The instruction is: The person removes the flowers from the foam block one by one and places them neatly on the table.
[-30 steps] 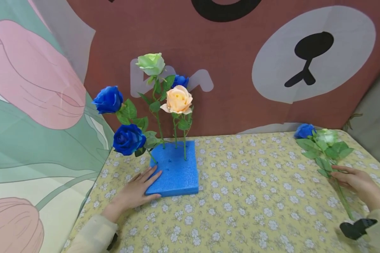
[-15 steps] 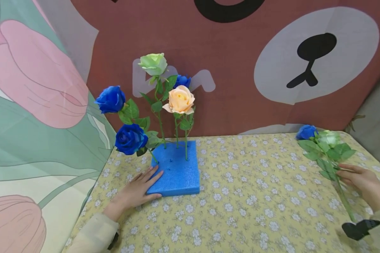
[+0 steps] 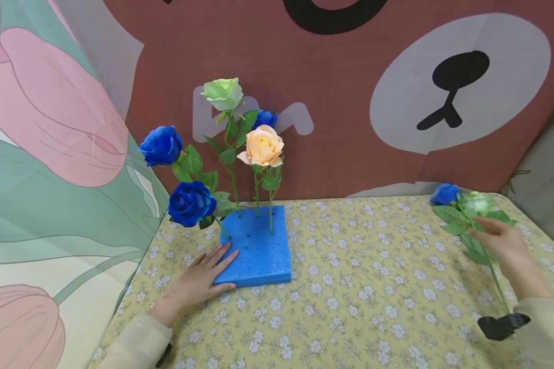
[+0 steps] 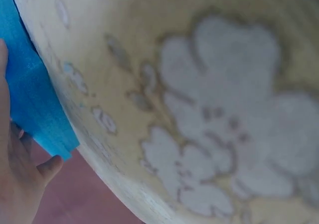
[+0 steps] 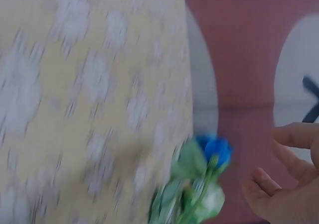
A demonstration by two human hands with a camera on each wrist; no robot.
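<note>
My left hand [image 3: 194, 281] rests with spread fingers on the near left corner of a blue foam block [image 3: 264, 259], its thumb along the front edge. Artificial roses stand in the block: a pale green rose [image 3: 222, 94], a peach rose [image 3: 262, 146] and several blue ones, including a low blue rose [image 3: 191, 203]. At the right, my right hand [image 3: 505, 246] hovers over the leafy stems of a blue rose [image 3: 445, 195] and a pale green rose [image 3: 479, 202] lying on the table. In the right wrist view, the loosely bent fingers [image 5: 294, 134] are apart from the flowers.
A yellow flowered cloth [image 3: 351, 307] covers the table. Behind it hangs a brown bear backdrop [image 3: 332, 154], and a tulip-patterned cloth [image 3: 60, 128] hangs at the left. A black wrist device [image 3: 503, 326] sits by the right sleeve.
My right hand has risen from the lower stems and moved left and away from me, toward the lying rose heads. The left hand and the foam block have stayed put.
</note>
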